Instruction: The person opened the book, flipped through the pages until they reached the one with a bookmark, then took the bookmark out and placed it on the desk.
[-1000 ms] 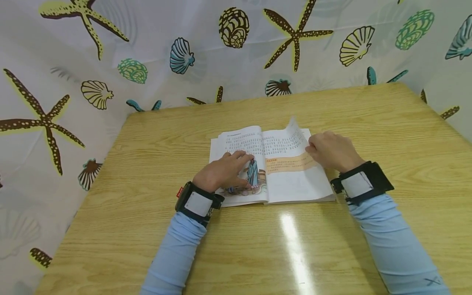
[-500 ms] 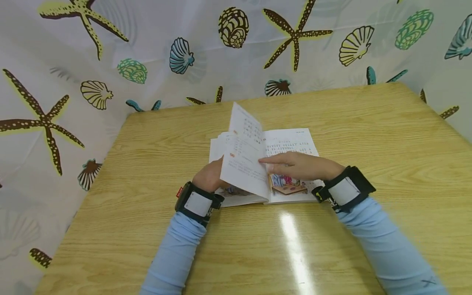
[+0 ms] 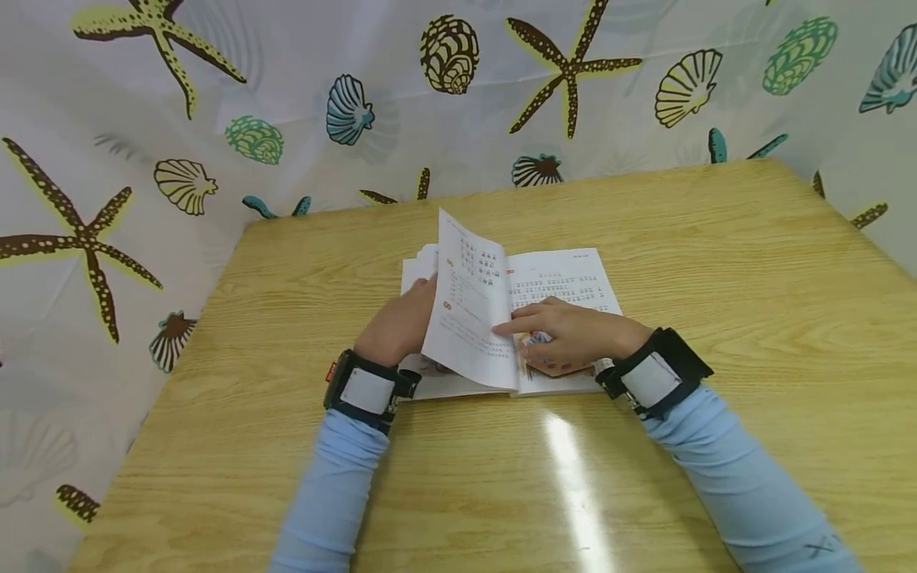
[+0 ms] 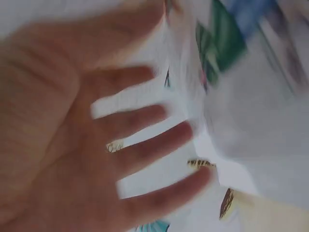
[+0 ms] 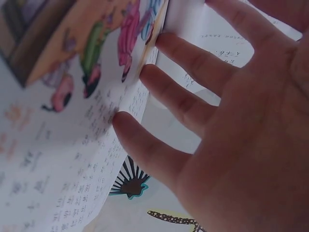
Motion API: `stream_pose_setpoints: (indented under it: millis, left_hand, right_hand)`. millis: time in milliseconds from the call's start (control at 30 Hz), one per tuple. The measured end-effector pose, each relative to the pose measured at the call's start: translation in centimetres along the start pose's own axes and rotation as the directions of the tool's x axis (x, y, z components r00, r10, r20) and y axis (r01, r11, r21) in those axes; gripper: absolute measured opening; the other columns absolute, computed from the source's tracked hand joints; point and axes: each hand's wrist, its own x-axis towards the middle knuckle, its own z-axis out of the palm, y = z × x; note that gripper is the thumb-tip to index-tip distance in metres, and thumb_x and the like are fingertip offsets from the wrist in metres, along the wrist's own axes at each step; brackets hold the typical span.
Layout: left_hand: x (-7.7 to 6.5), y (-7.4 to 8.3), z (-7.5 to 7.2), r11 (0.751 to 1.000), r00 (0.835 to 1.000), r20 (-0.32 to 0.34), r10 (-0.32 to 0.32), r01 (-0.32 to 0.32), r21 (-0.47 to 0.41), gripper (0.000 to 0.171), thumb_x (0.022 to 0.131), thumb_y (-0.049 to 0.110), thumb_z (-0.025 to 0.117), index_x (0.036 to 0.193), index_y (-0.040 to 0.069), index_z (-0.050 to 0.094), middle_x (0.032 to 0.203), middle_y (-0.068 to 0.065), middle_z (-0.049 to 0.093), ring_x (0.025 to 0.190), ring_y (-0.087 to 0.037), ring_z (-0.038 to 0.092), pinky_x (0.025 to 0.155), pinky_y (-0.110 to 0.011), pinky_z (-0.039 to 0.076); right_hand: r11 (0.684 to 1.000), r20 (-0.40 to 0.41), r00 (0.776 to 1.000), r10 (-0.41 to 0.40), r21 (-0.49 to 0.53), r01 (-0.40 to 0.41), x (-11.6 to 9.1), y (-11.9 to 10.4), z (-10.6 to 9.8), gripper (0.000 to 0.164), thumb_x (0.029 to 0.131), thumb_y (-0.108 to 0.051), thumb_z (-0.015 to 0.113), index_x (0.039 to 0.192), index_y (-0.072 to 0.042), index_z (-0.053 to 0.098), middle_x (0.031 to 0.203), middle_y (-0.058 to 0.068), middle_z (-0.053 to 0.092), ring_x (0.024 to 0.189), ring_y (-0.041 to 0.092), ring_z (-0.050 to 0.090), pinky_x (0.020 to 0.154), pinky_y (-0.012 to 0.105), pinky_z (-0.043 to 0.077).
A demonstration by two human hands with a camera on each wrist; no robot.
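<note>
An open book (image 3: 566,270) with printed text and coloured pictures lies on the wooden table. One of its pages (image 3: 469,306) stands raised, tilted over the left half. My left hand (image 3: 396,322) is at the left side of the book, its fingers hidden behind the raised page in the head view. In the left wrist view that hand (image 4: 91,140) shows straight, spread fingers. My right hand (image 3: 580,333) lies over the right page, with a fingertip against the raised page near the fold. The right wrist view shows extended fingers (image 5: 159,145) touching the paper.
The wooden table (image 3: 301,270) extends around the book on every side. A white cloth (image 3: 401,48) printed with shells and starfish hangs behind it and at the left. Both wrists wear black straps (image 3: 365,390) over blue sleeves.
A page has swung up from the right and leans over the left half. My right hand has moved left towards the fold. The left hand, earlier on the left page, is now partly behind the raised page.
</note>
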Motion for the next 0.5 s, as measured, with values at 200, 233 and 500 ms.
stream_pose_setpoints:
  millis: [200, 233, 500]
  left_hand:
    - [-0.1, -0.6, -2.0, 0.994, 0.925, -0.374, -0.059, 0.09, 0.064, 0.046, 0.105, 0.017, 0.057, 0.148, 0.002, 0.047, 0.148, -0.023, 0.047, 0.125, -0.041, 0.053, 0.085, -0.05, 0.055]
    - [-0.1, -0.6, -2.1, 0.995, 0.92, -0.388, -0.053, 0.079, 0.053, 0.047, 0.105, 0.018, 0.057, 0.148, 0.001, 0.047, 0.147, -0.023, 0.048, 0.126, -0.04, 0.052, 0.089, -0.05, 0.053]
    - [1.1, 0.8, -0.3, 0.999, 0.993, 0.112, -0.041, 0.041, 0.004, 0.068, 0.099, 0.037, 0.067, 0.156, 0.012, 0.04, 0.157, -0.013, 0.04, 0.138, -0.037, 0.042, 0.107, -0.05, 0.043]
  right_hand:
    - [1.0, 0.014, 1.0, 0.006, -0.015, -0.006, 0.3, -0.1, -0.2, 0.041, 0.103, -0.016, 0.059, 0.144, -0.008, 0.058, 0.148, 0.028, 0.047, 0.134, 0.049, 0.041, 0.108, 0.059, 0.035]
    - [1.0, 0.014, 1.0, 0.002, -0.019, -0.002, 0.3, -0.1, -0.2, 0.041, 0.103, -0.015, 0.059, 0.144, -0.008, 0.058, 0.147, 0.028, 0.048, 0.134, 0.049, 0.042, 0.108, 0.059, 0.034]
    - [1.0, 0.013, 1.0, 0.003, -0.022, -0.003, 0.3, 0.1, -0.1, 0.04, 0.103, -0.014, 0.058, 0.143, -0.008, 0.058, 0.146, 0.029, 0.049, 0.132, 0.049, 0.044, 0.107, 0.06, 0.036]
